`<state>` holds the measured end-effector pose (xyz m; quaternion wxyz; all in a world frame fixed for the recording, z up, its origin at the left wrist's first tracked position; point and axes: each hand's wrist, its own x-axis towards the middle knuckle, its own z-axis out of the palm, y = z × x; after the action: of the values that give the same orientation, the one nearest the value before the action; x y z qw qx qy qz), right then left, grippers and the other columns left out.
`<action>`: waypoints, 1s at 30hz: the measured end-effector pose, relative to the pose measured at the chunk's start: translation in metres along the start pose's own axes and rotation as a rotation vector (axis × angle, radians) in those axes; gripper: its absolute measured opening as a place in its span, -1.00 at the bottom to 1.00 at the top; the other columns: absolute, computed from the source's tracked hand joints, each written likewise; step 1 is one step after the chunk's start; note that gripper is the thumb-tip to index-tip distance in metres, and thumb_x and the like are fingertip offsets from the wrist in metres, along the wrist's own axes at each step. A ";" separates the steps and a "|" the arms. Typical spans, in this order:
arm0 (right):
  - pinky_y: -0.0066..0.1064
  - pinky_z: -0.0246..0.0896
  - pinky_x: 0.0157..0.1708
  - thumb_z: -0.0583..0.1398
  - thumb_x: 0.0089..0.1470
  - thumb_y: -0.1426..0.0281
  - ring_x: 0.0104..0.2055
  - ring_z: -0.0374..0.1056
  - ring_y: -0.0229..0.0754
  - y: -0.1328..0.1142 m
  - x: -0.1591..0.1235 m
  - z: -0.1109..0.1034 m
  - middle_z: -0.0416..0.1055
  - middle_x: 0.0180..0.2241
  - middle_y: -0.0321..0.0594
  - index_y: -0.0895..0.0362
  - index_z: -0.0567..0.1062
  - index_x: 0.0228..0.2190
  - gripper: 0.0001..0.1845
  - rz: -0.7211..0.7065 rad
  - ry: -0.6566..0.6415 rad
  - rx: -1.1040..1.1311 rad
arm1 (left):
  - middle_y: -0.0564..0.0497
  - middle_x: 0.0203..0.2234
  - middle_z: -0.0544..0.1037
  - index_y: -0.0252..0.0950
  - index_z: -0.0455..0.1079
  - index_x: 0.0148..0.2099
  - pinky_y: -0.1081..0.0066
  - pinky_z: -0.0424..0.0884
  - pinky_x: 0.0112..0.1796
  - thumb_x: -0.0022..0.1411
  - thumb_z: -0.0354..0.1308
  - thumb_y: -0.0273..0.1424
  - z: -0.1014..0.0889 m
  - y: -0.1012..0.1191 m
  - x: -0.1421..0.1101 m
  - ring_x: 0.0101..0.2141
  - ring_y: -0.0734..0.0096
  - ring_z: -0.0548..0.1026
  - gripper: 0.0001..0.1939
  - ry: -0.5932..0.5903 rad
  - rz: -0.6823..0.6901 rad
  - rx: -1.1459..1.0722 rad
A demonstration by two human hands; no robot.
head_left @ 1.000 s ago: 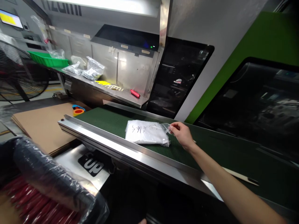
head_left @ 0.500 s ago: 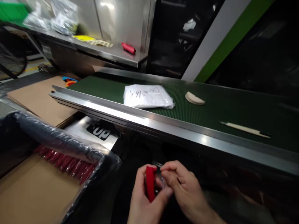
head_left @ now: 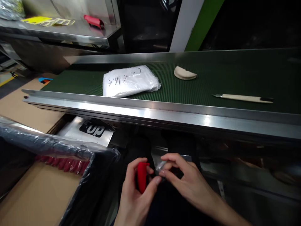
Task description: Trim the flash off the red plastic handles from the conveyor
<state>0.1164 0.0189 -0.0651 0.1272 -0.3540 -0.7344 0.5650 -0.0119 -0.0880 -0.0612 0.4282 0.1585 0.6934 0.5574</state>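
My left hand [head_left: 134,197] is closed around a narrow, bright red piece [head_left: 141,177], held upright between fingers and palm; its exact kind does not show. Beside it, my right hand [head_left: 188,179] pinches a bit of clear, shiny plastic film [head_left: 160,166] between thumb and fingers. The film lies between the two hands, just right of the red piece. Both hands are low in the view, over the dark lap and below the conveyor's metal edge [head_left: 145,113].
On the green belt [head_left: 82,78] lie a white plastic-wrapped packet [head_left: 129,81], a cream half-round pad [head_left: 184,73] and a craft knife [head_left: 242,98]. A plastic-lined box [head_left: 89,153] at left holds several wrapped red pieces [head_left: 66,164]. Another red item [head_left: 94,21] rests on the steel bench [head_left: 94,37].
The view has turned right and downward. My right hand has drawn away from my left, taking the clear film off to the right; the red piece stays in my left hand.
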 end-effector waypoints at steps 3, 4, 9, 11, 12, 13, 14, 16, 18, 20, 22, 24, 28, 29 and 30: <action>-0.56 0.31 -0.16 0.19 0.17 0.44 -0.24 0.44 -0.38 0.002 -0.005 0.001 0.49 -0.28 -0.43 -0.02 0.35 -0.06 -0.71 -0.121 -0.005 -0.064 | 0.05 -0.31 0.49 -0.19 0.28 -0.01 0.46 0.42 -0.21 0.09 0.35 -0.22 0.003 -0.003 0.003 -0.29 0.39 0.47 -0.52 -0.188 -0.063 -0.001; -0.58 0.32 -0.17 0.19 0.16 0.46 -0.25 0.44 -0.39 0.002 -0.006 0.001 0.49 -0.28 -0.44 -0.03 0.33 -0.05 -0.67 -0.156 -0.008 -0.087 | 0.05 -0.32 0.49 -0.20 0.27 -0.01 0.44 0.43 -0.23 0.11 0.33 -0.20 0.003 -0.005 0.004 -0.29 0.37 0.47 -0.54 -0.208 -0.086 0.000; -0.51 0.33 -0.22 0.19 0.16 0.51 -0.31 0.41 -0.35 0.011 -0.008 -0.002 0.45 -0.33 -0.41 -0.02 0.33 -0.02 -0.63 -0.265 0.065 -0.232 | 0.09 -0.39 0.43 -0.21 0.26 -0.04 0.47 0.39 -0.32 0.17 0.20 -0.32 0.006 -0.017 0.008 -0.36 0.41 0.42 -0.68 -0.128 -0.043 0.140; -0.37 0.32 -0.22 0.12 0.18 0.54 -0.30 0.36 -0.27 0.016 -0.009 -0.001 0.42 -0.33 -0.33 0.02 0.33 0.00 -0.64 -0.306 0.111 -0.306 | 0.11 -0.40 0.42 -0.19 0.26 -0.03 0.48 0.36 -0.35 0.16 0.16 -0.39 0.007 -0.020 0.010 -0.39 0.44 0.40 -0.69 -0.104 0.011 0.217; -0.31 0.31 -0.22 0.10 0.17 0.57 -0.27 0.34 -0.22 0.017 -0.009 0.000 0.41 -0.31 -0.28 0.03 0.34 0.02 -0.61 -0.327 0.111 -0.345 | 0.12 -0.39 0.42 -0.18 0.24 -0.01 0.48 0.36 -0.35 0.17 0.14 -0.41 0.007 -0.021 0.012 -0.40 0.44 0.40 -0.68 -0.086 0.042 0.253; -0.27 0.31 -0.21 0.10 0.16 0.58 -0.24 0.33 -0.18 0.017 -0.010 0.001 0.40 -0.28 -0.25 0.04 0.34 0.04 -0.58 -0.347 0.100 -0.375 | 0.12 -0.39 0.42 -0.16 0.22 0.02 0.47 0.37 -0.35 0.19 0.12 -0.41 0.007 -0.021 0.013 -0.41 0.45 0.40 -0.66 -0.066 0.075 0.288; -0.26 0.31 -0.19 0.10 0.16 0.58 -0.20 0.33 -0.17 0.016 -0.010 0.001 0.39 -0.23 -0.21 0.05 0.33 0.06 -0.56 -0.362 0.087 -0.386 | 0.12 -0.38 0.42 -0.14 0.19 0.05 0.46 0.38 -0.33 0.21 0.10 -0.41 0.006 -0.021 0.014 -0.41 0.44 0.40 -0.64 -0.050 0.109 0.322; -0.31 0.33 -0.16 0.13 0.18 0.51 -0.15 0.33 -0.19 0.009 -0.010 0.000 0.36 -0.12 -0.16 0.07 0.30 0.09 -0.57 -0.345 0.087 -0.337 | 0.10 -0.31 0.45 -0.09 0.14 0.13 0.41 0.40 -0.28 0.20 0.10 -0.43 0.005 -0.020 0.016 -0.37 0.41 0.44 -0.55 -0.054 0.190 0.396; -0.41 0.34 -0.14 0.18 0.19 0.39 -0.14 0.35 -0.27 -0.001 -0.008 -0.004 0.35 -0.09 -0.21 0.06 0.31 0.06 -0.61 -0.276 0.057 -0.237 | 0.06 -0.23 0.48 -0.03 0.14 0.19 0.33 0.40 -0.23 0.14 0.10 -0.47 0.003 -0.019 0.015 -0.29 0.33 0.48 -0.43 -0.127 0.277 0.479; -0.50 0.32 -0.17 0.17 0.21 0.36 -0.20 0.36 -0.34 -0.010 -0.005 -0.009 0.41 -0.19 -0.33 0.01 0.38 -0.06 -0.75 -0.228 -0.016 -0.157 | 0.04 -0.18 0.48 0.04 0.16 0.22 0.26 0.39 -0.22 0.10 0.08 -0.50 0.001 -0.020 0.013 -0.24 0.24 0.49 -0.36 -0.214 0.348 0.551; -0.57 0.29 -0.23 0.13 0.24 0.41 -0.28 0.37 -0.40 -0.015 -0.004 -0.015 0.44 -0.30 -0.42 -0.01 0.44 -0.19 -0.87 -0.235 -0.021 -0.122 | 0.02 -0.16 0.47 0.06 0.15 0.24 0.23 0.38 -0.19 0.12 0.06 -0.51 0.000 -0.023 0.014 -0.21 0.20 0.48 -0.34 -0.244 0.378 0.585; -0.65 0.28 -0.28 0.13 0.24 0.45 -0.34 0.38 -0.45 -0.015 -0.007 -0.022 0.46 -0.34 -0.47 -0.02 0.46 -0.24 -0.86 -0.242 0.140 -0.130 | 0.01 -0.14 0.46 0.01 0.11 0.25 0.23 0.36 -0.17 0.11 0.05 -0.51 -0.002 -0.028 0.019 -0.20 0.22 0.47 -0.34 -0.203 0.356 0.580; -0.75 0.30 -0.34 0.24 0.16 0.35 -0.40 0.43 -0.48 -0.007 -0.025 -0.036 0.50 -0.31 -0.51 -0.04 0.48 -0.25 -0.92 -0.179 0.440 -0.283 | 0.08 -0.35 0.42 -0.18 0.19 0.03 0.39 0.33 -0.31 0.19 0.08 -0.44 -0.010 -0.034 0.041 -0.38 0.38 0.42 -0.65 -0.063 0.188 0.471; -0.74 0.32 -0.31 0.25 0.15 0.34 -0.38 0.45 -0.46 -0.005 -0.031 -0.038 0.51 -0.29 -0.49 -0.03 0.49 -0.25 -0.91 -0.187 0.450 -0.337 | 0.10 -0.41 0.40 -0.21 0.23 -0.08 0.43 0.31 -0.36 0.20 0.08 -0.41 -0.012 -0.034 0.046 -0.42 0.40 0.39 -0.77 -0.040 0.147 0.433; -0.72 0.33 -0.24 0.25 0.15 0.34 -0.33 0.47 -0.44 -0.003 -0.038 -0.038 0.51 -0.26 -0.45 -0.02 0.49 -0.24 -0.90 -0.211 0.451 -0.388 | 0.10 -0.44 0.38 -0.23 0.24 -0.18 0.46 0.29 -0.39 0.20 0.10 -0.38 -0.014 -0.033 0.050 -0.43 0.42 0.37 -0.86 -0.027 0.110 0.396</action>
<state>0.1646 0.0218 -0.0417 0.2748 -0.4097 -0.8146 0.3051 -0.0435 -0.0733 -0.1117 0.3667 0.2846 0.7739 0.4308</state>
